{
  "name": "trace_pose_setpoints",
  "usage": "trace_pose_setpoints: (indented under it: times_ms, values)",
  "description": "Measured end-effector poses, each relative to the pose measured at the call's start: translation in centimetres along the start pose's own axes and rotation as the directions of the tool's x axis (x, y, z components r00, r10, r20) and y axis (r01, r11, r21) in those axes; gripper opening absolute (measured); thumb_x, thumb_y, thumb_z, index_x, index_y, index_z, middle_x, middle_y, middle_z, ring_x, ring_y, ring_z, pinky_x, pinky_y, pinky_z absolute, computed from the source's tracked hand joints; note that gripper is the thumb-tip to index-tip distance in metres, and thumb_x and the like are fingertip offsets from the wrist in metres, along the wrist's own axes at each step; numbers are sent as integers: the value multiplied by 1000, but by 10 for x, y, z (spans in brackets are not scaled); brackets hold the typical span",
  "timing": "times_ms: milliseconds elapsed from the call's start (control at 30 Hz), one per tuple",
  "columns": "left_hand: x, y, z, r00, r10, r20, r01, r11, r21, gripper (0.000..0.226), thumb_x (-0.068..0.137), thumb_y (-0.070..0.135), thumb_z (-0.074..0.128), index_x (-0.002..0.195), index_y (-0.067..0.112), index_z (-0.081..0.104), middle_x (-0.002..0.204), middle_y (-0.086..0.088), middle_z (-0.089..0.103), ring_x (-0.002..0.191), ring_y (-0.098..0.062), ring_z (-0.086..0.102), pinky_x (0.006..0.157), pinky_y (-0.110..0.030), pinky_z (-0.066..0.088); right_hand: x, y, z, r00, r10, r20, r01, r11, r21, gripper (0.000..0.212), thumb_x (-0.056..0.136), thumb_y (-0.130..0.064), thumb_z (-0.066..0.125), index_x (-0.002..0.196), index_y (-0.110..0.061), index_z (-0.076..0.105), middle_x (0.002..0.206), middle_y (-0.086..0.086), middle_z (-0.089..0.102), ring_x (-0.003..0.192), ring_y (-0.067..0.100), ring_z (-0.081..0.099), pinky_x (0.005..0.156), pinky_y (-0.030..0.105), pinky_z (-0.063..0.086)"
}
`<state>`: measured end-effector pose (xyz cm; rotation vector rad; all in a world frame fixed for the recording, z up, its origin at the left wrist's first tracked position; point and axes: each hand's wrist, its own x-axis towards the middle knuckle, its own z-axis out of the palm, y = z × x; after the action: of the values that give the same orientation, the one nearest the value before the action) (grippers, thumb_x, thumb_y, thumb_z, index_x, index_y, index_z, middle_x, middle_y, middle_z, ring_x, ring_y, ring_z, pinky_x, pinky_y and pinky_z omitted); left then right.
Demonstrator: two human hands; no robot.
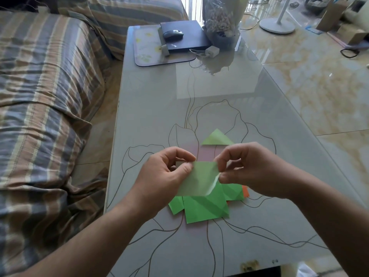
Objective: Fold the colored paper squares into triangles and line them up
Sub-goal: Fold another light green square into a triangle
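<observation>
A pale green paper square point(196, 179) is held up above the table between both hands. My left hand point(161, 176) pinches its upper left corner with thumb and forefinger. My right hand point(251, 168) pinches its right edge, where the paper curls. Beneath it lies a loose pile of bright green squares point(205, 208) with an orange sheet point(246, 191) poking out at the right. A folded light green triangle point(217, 137) lies flat on the table just beyond the hands. A pinkish sheet point(205, 153) shows between the hands and the triangle.
The glass table point(159, 108) has a flower line drawing. At its far end sit a mat point(145, 47), a black laptop point(189, 40) with a mouse point(173, 34), a white charger point(212, 50) and a wrapped bouquet point(219, 23). A striped sofa point(44, 96) runs along the left.
</observation>
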<state>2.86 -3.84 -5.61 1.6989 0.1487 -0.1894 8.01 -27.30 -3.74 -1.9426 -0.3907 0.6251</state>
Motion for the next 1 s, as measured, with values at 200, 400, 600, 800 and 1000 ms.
trace_pose_setpoints:
  times_ms: [200,400,600,800,1000]
  values:
    - [4,1,-2,997,-76,11,77,994,-82,13,99,13,66,99,21,77,94,-16,74,76,-18,65,68,-35,54,-2,-1,-2,999,-49,18,49,999,-13,26,73,-11,90,88,-29,81,89,8,78,86,29,76,90,46,62]
    - [5,2,2,979,-186,78,201,936,-290,13,97,2,64,97,9,74,90,-14,70,78,-33,68,78,-48,59,1,4,-3,988,-133,-78,149,951,271,37,71,-46,91,86,-15,79,97,21,75,90,32,69,89,50,56]
    - [2,5,3,983,-156,93,174,953,-249,21,99,-1,61,88,12,75,86,-15,69,73,-31,69,77,-49,62,4,9,1,988,-151,-23,151,936,319,40,70,-50,92,85,-16,77,80,29,60,72,46,50,70,62,41]
    - [-1,4,1,1000,-27,-13,25,993,-116,11,96,12,71,90,18,78,97,-20,72,81,-33,64,85,-68,56,4,6,3,997,-78,-10,77,944,321,41,74,-51,89,88,-15,75,90,33,60,81,30,56,76,47,46]
    - [-4,5,0,997,59,-50,-60,998,-18,17,98,12,67,96,25,77,94,-8,75,77,-27,69,65,-38,59,6,0,10,995,40,-91,-6,939,343,30,74,-30,81,84,-4,71,76,12,73,75,21,72,72,30,60]
